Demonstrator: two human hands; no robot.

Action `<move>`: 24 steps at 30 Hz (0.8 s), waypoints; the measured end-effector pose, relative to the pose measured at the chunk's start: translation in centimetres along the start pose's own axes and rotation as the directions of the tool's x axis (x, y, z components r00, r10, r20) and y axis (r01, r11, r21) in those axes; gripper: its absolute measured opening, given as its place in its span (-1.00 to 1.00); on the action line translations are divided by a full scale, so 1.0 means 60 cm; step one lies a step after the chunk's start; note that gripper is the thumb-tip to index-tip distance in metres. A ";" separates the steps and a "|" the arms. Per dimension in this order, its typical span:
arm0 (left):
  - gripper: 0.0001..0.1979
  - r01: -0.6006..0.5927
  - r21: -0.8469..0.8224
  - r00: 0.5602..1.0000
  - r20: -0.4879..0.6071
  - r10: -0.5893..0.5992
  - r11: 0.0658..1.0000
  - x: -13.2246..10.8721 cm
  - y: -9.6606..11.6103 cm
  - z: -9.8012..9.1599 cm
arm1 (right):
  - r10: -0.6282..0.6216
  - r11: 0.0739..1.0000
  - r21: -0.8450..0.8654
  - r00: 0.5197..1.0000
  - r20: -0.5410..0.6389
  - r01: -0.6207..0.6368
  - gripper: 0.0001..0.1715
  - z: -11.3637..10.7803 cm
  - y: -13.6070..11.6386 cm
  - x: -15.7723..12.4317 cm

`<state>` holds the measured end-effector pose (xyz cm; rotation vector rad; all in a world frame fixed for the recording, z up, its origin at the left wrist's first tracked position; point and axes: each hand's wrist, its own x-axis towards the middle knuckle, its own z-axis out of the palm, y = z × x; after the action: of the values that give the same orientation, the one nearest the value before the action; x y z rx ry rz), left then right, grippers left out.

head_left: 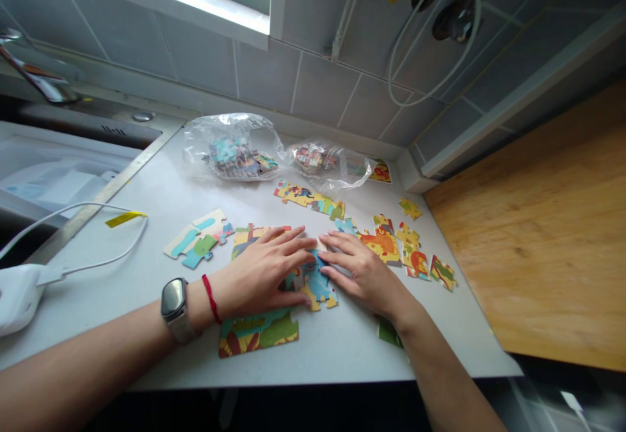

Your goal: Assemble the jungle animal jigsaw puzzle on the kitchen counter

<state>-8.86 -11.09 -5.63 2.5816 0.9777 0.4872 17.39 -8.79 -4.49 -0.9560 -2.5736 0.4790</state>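
Note:
My left hand [276,266] lies over a partly joined jigsaw puzzle [259,334], fingers spread and pointing right, hiding much of its middle. From the right, my right hand [362,266] reaches in with fingers stretched out, the tips at the puzzle's right edge. Between the two hands a blue and yellow puzzle piece [319,283] shows; fingertips of both hands are beside or on it. Loose joined pieces with a lion [384,244] sit just beyond my right hand. Left of the puzzle lie several joined green and blue pieces [199,240].
Two clear plastic bags [235,148] of puzzle pieces stand by the wall. A joined strip of pieces [310,199] lies before them. At the left are a sink [147,142], a white charger [22,295] and its cable. A wooden panel [542,223] borders the counter on the right.

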 end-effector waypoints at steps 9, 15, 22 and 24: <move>-0.52 -0.031 0.010 0.998 -0.056 0.031 0.999 -0.002 -0.011 0.002 | 0.070 0.997 -0.011 0.997 -0.010 -0.070 -0.71 -0.001 0.003 -0.001; -0.61 -0.087 -0.006 0.995 -0.051 0.087 0.996 0.000 -0.012 -0.005 | 0.090 0.996 -0.008 0.996 -0.010 -0.090 -0.70 0.000 0.007 -0.001; -0.66 -0.132 0.001 0.991 -0.028 0.132 0.991 0.002 -0.010 -0.007 | 0.112 0.994 -0.015 0.993 -0.019 -0.113 -0.68 0.000 0.007 -0.001; -0.67 -0.118 0.017 0.992 -0.038 0.118 0.993 0.001 -0.010 -0.007 | 0.111 0.994 -0.009 0.993 -0.026 -0.112 -0.69 0.000 0.007 -0.001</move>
<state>-9.33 -10.56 -5.50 2.6628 0.8473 0.5655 17.67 -8.51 -4.70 -1.1069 -2.5117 0.4801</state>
